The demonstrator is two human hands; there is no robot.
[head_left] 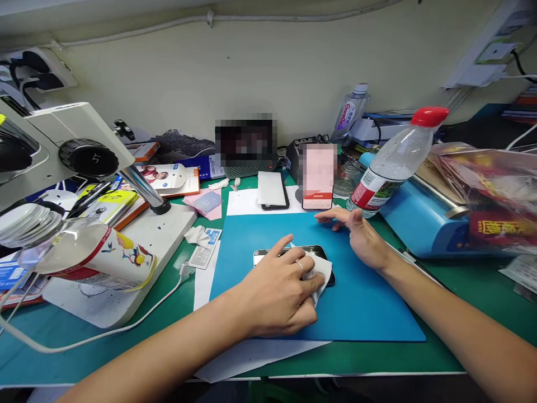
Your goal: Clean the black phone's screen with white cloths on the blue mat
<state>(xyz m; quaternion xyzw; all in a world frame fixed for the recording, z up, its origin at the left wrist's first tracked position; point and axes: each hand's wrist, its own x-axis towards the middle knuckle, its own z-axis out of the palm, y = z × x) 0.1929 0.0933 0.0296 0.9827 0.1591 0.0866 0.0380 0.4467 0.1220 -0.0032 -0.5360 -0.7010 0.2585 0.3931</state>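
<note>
On the blue mat (369, 308) a smartphone (260, 256) lies flat, largely covered by my left hand (281, 288). The fingers of that hand are bent over a white wipe (323, 273) and press it onto the phone's face. A ring shows on one finger. To the right of the phone, my right hand (366, 238) hovers over or rests on the mat, fingers stretched out and thumb up, holding nothing. A torn wipe packet (202, 256) and a crumpled white tissue (197, 236) sit left of the mat.
A white microscope stand (155, 229) and a tilted drink bottle (113, 254) occupy the left. Behind the mat are an upright phone (318, 176) and a white-topped flat item (271, 189). A red-capped water bottle (394, 162) leans by a blue machine (419, 224). A white cable (138, 322) crosses the table.
</note>
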